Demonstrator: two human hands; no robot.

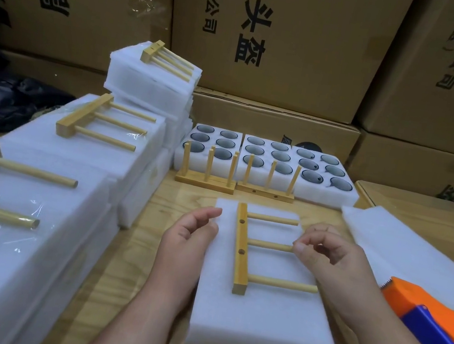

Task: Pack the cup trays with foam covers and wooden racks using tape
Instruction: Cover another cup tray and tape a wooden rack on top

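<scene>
**Two hands over a wooden rack lying on a foam-covered cup tray**

At the centre of the wooden table (154, 208) sits a white foam block (259, 319), a foam cover over what appears to be a cup tray. A wooden rack (243, 248) lies flat on top of it, its base bar running from 12 to 6 o'clock and its three pegs pointing toward 3 o'clock.

The left hand (189, 234) is at the foam's 9 o'clock edge, fingers loosely curled and holding nothing; whether it touches the foam is unclear. The right hand (326, 253), at 3 o'clock of the rack, has its thumb and forefinger brought together at the tip of the middle peg, apparently pinching it.

At 4 o'clock, at the frame edge, lies an orange and blue tape dispenser (440, 321). Loose foam sheets (404, 247) lie at 2 o'clock.

At 12 o'clock, three open cup trays (266, 160) stand side by side, dark cups showing in their holes. Two upright racks (233, 179) stand just in front of them.

From 7 to 11 o'clock runs a row of packed bundles (36, 201), each foam block bearing a rack under clear tape, with one stack (151, 79) rising at 11 o'clock. Cardboard boxes (298, 49) with printed characters fill the background.
</scene>
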